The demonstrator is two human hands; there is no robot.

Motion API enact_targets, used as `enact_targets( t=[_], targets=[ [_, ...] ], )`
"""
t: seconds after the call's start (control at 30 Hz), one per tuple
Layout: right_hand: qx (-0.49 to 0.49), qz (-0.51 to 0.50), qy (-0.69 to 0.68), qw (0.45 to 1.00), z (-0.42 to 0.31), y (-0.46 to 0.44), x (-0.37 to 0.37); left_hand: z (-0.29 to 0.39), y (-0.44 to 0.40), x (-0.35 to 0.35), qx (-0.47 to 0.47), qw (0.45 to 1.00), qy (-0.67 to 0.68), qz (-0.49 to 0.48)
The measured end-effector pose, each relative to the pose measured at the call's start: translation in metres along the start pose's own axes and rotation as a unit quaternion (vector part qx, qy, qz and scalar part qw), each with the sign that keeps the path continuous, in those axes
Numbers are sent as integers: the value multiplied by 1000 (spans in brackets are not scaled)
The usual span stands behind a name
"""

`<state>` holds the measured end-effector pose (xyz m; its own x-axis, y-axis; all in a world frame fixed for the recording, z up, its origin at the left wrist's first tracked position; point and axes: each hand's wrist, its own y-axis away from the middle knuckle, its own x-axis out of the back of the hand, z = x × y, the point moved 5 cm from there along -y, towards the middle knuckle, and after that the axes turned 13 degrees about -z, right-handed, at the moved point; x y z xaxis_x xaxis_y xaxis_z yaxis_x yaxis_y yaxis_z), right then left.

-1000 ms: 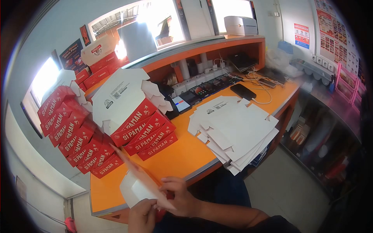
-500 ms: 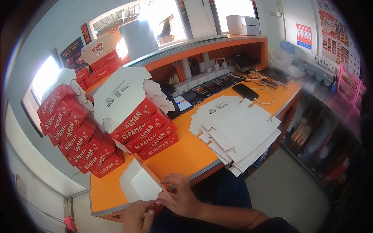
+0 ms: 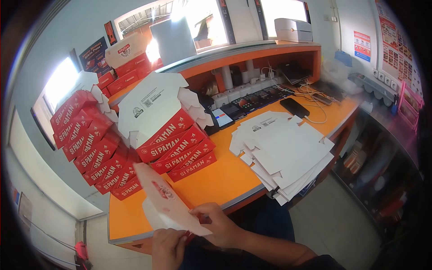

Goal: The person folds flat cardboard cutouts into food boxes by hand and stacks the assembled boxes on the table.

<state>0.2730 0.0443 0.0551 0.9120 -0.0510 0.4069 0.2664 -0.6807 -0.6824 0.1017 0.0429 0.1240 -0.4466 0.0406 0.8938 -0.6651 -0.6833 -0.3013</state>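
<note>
A partly folded cardboard food box is tilted at the front edge of the orange counter. Its pale panel carries a red print, and a white inner side shows at its left. My left hand is closed on the near lower corner, where a bit of red card shows by the fingers. On the right, my right hand grips the same box, fingers bent around the panel's edge; the fingertips are partly hidden. Just beyond the box stands a stack of folded red boxes with white lids raised.
Another tall stack of red boxes leans at the left. Flat white box blanks lie piled on the right, overhanging the counter edge. Behind them are a black phone, tablets and tangled cables.
The box in my hands has turned, so its printed panel now faces me more and hides most of the white inside. The whole view has shifted slightly.
</note>
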Motion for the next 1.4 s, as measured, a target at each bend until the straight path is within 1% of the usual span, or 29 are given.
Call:
enact_targets(
  t=[0.03,0.13,0.2,0.23,0.3,0.37,0.53,0.67,0.77,0.87,0.97,1.03,1.1,1.13,1.23,1.3,1.33,1.4],
  targets=[
    [-7,-5,-3,1000,0,-2,1,0,-1,0,-11,1000,6,-6],
    [26,70,90,993,-1,-1,6,-5,1,-1,-35,999,1,-26],
    [13,71,45,996,-2,-1,3,-12,2,-1,-54,997,-27,-44],
    [7,69,25,997,-1,-1,5,-11,1,2,-40,998,-13,-36],
    [17,43,17,999,0,-6,8,-6,-4,5,-22,999,16,-18],
    [18,25,18,999,-3,-9,11,-9,-3,3,-23,1000,12,-15],
    [-16,40,-3,999,4,-1,8,-6,-2,1,-29,999,22,-23],
    [-15,47,-75,996,5,0,9,0,-2,6,-29,999,13,-39],
    [-23,16,-152,988,0,1,10,-1,0,10,-33,998,15,-45],
    [20,28,-149,988,-2,-1,15,6,-3,16,-22,998,21,-52],
    [21,22,-134,991,-6,-3,23,13,-5,17,-15,998,25,-60],
    [-14,59,-99,993,-11,-2,25,19,-7,14,-25,998,14,-58],
    [-50,92,-105,989,-11,1,25,27,-9,12,-23,997,7,-70],
    [-66,104,-128,984,-8,5,23,29,-10,11,-22,997,3,-76],
    [-89,106,-187,973,-1,11,20,21,-10,8,19,997,27,-68],
    [-102,106,-197,969,2,14,18,22,-11,8,39,996,22,-82],
    [-112,113,-188,969,4,16,17,23,-11,7,49,995,21,-89],
    [-97,116,-158,976,0,13,19,23,-11,6,42,995,25,-84]
  ],
)
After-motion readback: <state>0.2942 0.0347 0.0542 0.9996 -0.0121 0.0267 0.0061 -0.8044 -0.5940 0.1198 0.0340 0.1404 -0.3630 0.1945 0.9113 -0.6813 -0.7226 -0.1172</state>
